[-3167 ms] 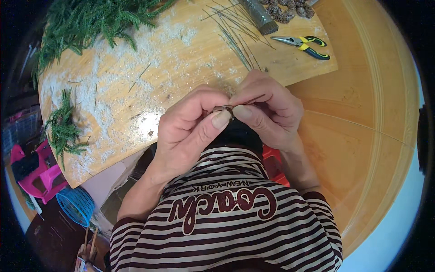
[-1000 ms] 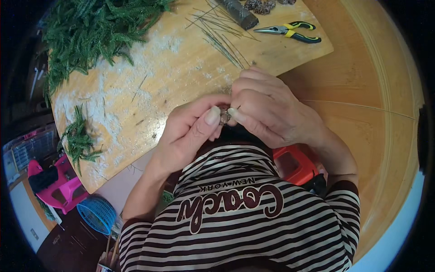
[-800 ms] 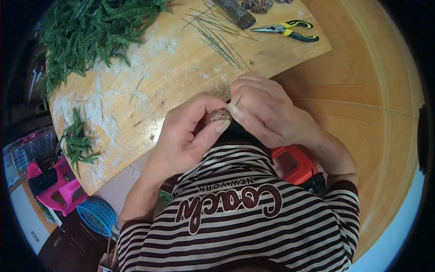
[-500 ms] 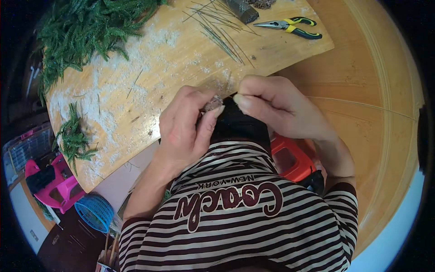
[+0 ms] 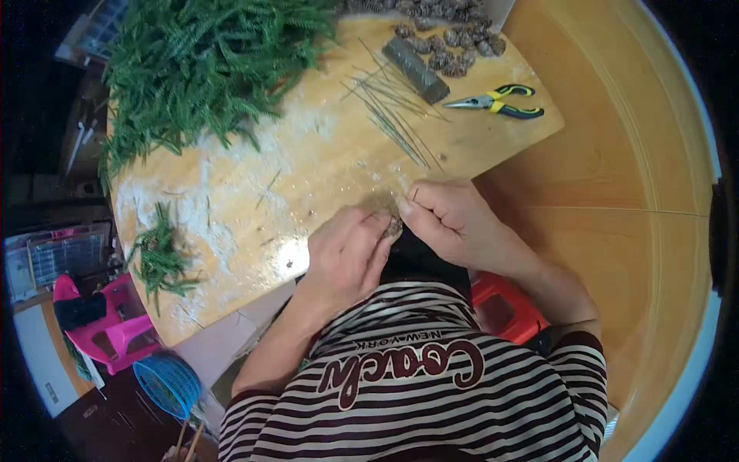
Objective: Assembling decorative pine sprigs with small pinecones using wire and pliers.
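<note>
My left hand (image 5: 350, 250) is closed round a small brown pine cone (image 5: 395, 228), mostly hidden by the fingers, at the near edge of the table. Close beside it, the thumb and forefinger of my right hand (image 5: 443, 223) pinch together. A short dark bit of thin wire (image 5: 416, 194) shows at those fingertips; the rest of it is hidden. Beyond my hands lie several loose thin wires (image 5: 392, 115). Needle-nose pliers (image 5: 493, 101) with yellow and black handles rest to their right.
A dark grey block (image 5: 416, 69) lies near a cluster of pine cones (image 5: 454, 46). Green artificial fir branches (image 5: 215, 69) heap at the far left; a small sprig (image 5: 160, 258) lies nearer. White flakes dust the wooden table (image 5: 300, 165). A blue basket (image 5: 168, 383) and pink stool (image 5: 115, 327) stand lower left.
The view has tilted upward, so more of the pine cones shows at the back. My right hand has come closer to the pine cone in my left hand.
</note>
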Demonstrator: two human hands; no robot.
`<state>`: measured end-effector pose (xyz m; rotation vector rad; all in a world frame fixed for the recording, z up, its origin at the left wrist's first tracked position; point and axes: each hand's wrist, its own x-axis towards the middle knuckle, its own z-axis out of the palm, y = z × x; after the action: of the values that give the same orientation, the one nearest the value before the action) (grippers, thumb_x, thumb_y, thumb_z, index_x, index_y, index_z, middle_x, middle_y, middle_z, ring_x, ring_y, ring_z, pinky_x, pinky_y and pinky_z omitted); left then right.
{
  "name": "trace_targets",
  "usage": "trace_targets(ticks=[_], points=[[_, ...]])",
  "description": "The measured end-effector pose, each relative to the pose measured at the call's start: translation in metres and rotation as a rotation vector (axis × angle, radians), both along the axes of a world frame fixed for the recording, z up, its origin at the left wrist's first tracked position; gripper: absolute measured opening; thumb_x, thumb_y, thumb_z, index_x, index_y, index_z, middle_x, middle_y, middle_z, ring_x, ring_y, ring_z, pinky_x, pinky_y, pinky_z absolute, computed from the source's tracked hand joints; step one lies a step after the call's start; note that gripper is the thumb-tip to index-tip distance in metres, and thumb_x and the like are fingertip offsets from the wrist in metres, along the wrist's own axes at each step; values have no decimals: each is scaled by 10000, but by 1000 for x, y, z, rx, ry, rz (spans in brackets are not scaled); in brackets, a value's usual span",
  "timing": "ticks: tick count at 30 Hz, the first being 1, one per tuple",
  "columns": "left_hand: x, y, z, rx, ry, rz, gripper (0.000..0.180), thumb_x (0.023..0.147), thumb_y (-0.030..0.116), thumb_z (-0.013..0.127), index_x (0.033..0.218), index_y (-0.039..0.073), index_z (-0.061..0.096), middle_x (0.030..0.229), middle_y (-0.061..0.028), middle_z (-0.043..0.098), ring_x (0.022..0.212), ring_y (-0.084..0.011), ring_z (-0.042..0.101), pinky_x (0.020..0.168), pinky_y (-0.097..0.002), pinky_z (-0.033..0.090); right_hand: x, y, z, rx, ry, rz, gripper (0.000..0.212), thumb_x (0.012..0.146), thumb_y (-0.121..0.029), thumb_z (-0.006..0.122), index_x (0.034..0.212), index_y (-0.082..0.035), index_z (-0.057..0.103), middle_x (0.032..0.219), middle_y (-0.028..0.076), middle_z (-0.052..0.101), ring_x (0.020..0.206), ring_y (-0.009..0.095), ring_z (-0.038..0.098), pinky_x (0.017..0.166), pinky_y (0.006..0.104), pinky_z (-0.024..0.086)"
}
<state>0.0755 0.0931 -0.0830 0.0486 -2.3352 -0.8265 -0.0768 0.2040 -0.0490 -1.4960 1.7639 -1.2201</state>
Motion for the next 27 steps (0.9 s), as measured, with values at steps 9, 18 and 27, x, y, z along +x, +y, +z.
trace_targets(ticks=[9, 18, 27], points=[[-9, 4, 15, 804, 79, 231, 281, 783, -6, 655, 1013, -21, 494, 855, -151, 555, 634, -219, 545, 592, -283, 454, -7, 6, 6, -56, -535, -149, 112, 889, -75, 552, 884, 31, 588, 758, 40, 520, 702, 77, 485, 634, 211, 405], [-19, 2, -4, 273, 21, 167, 328, 789, -39, 620, 1079, -27, 466, 946, -162, 567, 684, -273, 571, 621, -286, 475, 10, -18, -20, -208, -243, -97, 242, 878, -28, 562, 1099, 71, 560, 897, 81, 566, 853, 125, 550, 725, 227, 446], [-20, -7, 15, 338, -147, 110, 294, 813, -2, 598, 1091, -16, 505, 965, -165, 569, 724, -267, 588, 627, -298, 477, -5, -4, -15, -79, -633, -250, 147, 908, -41, 525, 1033, 21, 568, 933, 62, 628, 695, 64, 554, 577, 184, 427]])
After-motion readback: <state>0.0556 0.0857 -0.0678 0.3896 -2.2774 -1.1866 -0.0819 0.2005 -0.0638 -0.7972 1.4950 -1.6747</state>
